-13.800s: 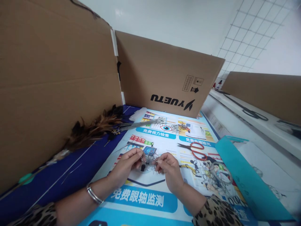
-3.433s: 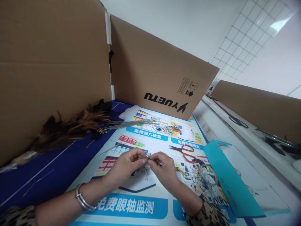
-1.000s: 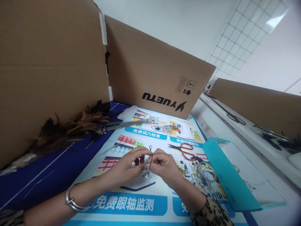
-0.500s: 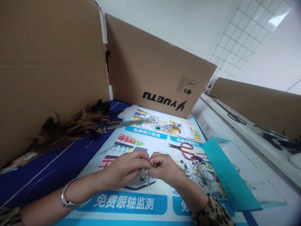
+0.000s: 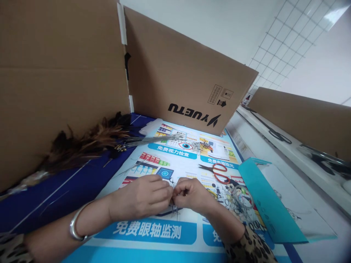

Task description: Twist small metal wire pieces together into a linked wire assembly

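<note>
My left hand [image 5: 148,195] and my right hand [image 5: 192,193] meet fingertip to fingertip above the printed sheet [image 5: 189,223]. Both are closed in a pinch around a small bunch of thin dark wire [image 5: 172,180], whose ends stick out above and below the fingers. Most of the wire is hidden by my fingers. Scissors [image 5: 221,173] with red-orange handles lie beyond my right hand, blades toward the left. To the right of that hand is a tangle of wire loops and small pieces [image 5: 240,199].
Long thin wires [image 5: 153,139] lie across the sheet farther back. Brown feathers [image 5: 90,142] rest on the blue cloth at left, against a cardboard wall [image 5: 63,73]. Another cardboard panel [image 5: 189,69] stands behind. A turquoise folder-like box [image 5: 270,204] lies at right.
My left fingers have curled in more over the wire, so less of it shows below the hands and a loop shows above. The camera view has shifted slightly.
</note>
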`<move>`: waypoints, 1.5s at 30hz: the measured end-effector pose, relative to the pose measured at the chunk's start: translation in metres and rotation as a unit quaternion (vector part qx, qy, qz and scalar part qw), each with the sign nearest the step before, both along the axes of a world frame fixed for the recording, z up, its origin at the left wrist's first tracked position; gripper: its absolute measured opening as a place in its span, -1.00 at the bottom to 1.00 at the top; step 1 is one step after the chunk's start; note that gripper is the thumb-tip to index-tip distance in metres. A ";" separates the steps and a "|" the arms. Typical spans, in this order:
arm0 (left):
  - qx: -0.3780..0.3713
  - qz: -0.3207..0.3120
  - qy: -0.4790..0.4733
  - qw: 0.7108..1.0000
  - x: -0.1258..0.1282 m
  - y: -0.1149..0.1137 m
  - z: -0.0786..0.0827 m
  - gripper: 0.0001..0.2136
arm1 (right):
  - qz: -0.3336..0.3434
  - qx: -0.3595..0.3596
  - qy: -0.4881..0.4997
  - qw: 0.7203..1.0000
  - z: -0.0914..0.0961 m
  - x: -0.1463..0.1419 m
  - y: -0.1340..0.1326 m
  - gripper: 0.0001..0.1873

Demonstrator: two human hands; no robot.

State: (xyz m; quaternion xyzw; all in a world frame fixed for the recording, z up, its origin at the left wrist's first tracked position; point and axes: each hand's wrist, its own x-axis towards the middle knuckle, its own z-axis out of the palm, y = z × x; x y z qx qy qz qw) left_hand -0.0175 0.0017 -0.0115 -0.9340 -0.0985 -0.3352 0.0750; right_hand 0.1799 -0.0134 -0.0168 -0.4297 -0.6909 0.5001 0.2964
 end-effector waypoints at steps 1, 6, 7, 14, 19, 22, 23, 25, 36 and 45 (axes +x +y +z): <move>0.005 -0.008 0.007 1.000 0.000 0.000 0.000 -0.81 | 0.002 0.003 -0.001 1.000 -0.001 0.000 0.000 -0.91; 0.002 -0.026 0.033 0.999 0.001 0.000 0.001 -0.82 | 0.002 0.004 -0.002 1.000 -0.004 0.001 0.002 -0.89; -0.009 -0.025 0.036 0.999 0.002 0.000 0.000 -0.82 | 0.003 0.006 -0.004 1.000 -0.004 0.001 0.002 -0.89; -0.180 0.006 0.043 0.983 0.003 0.005 -0.006 -0.82 | 0.009 -0.014 -0.017 1.000 0.005 0.003 0.001 -0.93; -0.213 -0.031 0.051 0.975 0.002 0.007 -0.003 -0.81 | 0.030 -0.010 -0.055 0.998 0.014 0.002 -0.002 -0.91; -0.193 -0.042 0.077 0.977 0.003 0.005 0.000 -0.79 | 0.053 0.030 -0.070 0.996 0.011 0.001 -0.002 -0.90; -0.184 -0.044 0.087 0.978 0.003 0.004 0.001 -0.79 | 0.059 0.039 -0.072 0.995 0.009 0.001 -0.002 -0.89; -0.164 -0.043 0.098 0.981 0.005 0.001 0.002 -0.79 | 0.065 0.050 -0.071 0.994 0.006 0.002 -0.002 -0.88; -0.375 0.015 -0.014 0.927 0.004 0.002 0.000 -0.88 | -0.034 0.014 0.119 0.992 0.013 0.000 -0.002 -0.96; -0.462 -0.036 -0.099 0.881 0.008 0.000 0.000 -0.87 | -0.065 -0.052 0.231 0.969 0.006 -0.005 -0.003 -0.93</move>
